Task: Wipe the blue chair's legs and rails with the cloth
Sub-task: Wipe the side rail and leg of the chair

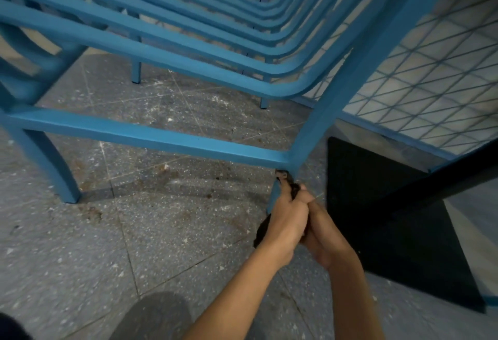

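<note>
From the head view, both bare forearms reach forward and down from the bottom edge, converging low on the near right leg (274, 197) of the blue chair (358, 70), just under the joint where the side rail (151, 135) meets that leg. The left hand (287, 222) lies with its back toward the camera and its wrist nearly straight. Its fingers (282, 196) are curled inward against the leg and closed on the cloth (293, 190). The right hand (324, 228) sits tight against it, palm side turned toward the left hand, so the 2 hands touch along their length.

Most of the right hand's fingers are hidden behind the left hand. They appear to be closed on the same cloth, with the thumb lying over the top of it. The cloth is dark. A twisted strip of it shows between the 2 hands and up at the leg's joint, and another dark fold hangs out below the left hand.

The chair stands on a grey speckled floor (161, 232) with brownish stains. A black mat (377, 205) lies just right of the hands, beside a pale wall with a blue grid (444, 70).
</note>
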Motion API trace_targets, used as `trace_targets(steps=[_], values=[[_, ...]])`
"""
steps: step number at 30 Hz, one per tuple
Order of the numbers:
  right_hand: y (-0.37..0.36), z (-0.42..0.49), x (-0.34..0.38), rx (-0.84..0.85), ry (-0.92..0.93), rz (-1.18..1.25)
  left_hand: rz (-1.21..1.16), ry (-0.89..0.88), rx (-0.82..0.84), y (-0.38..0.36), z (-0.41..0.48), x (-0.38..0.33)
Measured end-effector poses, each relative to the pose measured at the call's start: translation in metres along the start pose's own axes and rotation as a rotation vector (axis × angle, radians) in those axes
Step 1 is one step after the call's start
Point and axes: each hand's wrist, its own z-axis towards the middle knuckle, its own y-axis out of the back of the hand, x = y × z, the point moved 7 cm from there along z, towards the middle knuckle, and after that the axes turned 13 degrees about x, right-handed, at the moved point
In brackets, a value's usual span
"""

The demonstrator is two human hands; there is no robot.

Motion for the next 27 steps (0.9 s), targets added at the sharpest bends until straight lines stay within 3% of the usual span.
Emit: trace_targets(steps=[4, 6, 8, 12, 15, 18, 20, 22, 27], values=[[-0.006, -0.022, 0.013, -0.022, 0.098, 0.263, 0.000, 0.081, 0.153, -0.021, -0.020, -0.025], [-0.006, -0.039, 0.034, -0.051, 0.250, 0.245, 0.110, 0.086, 0.245, -0.024, -0.028, -0.042], [0.000, -0.058, 0.059, -0.196, 0.464, 0.125, 0.190, 0.078, 0.313, -0.020, -0.036, -0.060], [-0.016, -0.060, 0.094, -0.487, 0.797, -0.273, 0.466, -0.017, 0.112, 0.039, -0.047, -0.111], [-0.032, -0.036, 0.093, -0.665, 0.927, -0.550, 0.493, -0.045, -0.046, 0.072, -0.047, -0.130], [-0.030, -0.015, 0.070, -0.763, 0.960, -0.611, 0.488, -0.082, -0.121, 0.082, -0.045, -0.136], [-0.024, -0.008, 0.055, -0.767, 0.924, -0.545, 0.492, -0.118, -0.151, 0.080, -0.042, -0.136], [-0.017, -0.007, 0.041, -0.714, 0.833, -0.327, 0.522, -0.148, -0.161, 0.072, -0.039, -0.133], [0.004, 0.016, 0.047, -0.363, 0.677, -0.052, 0.816, -0.361, -0.238, 0.033, -0.035, -0.154]])
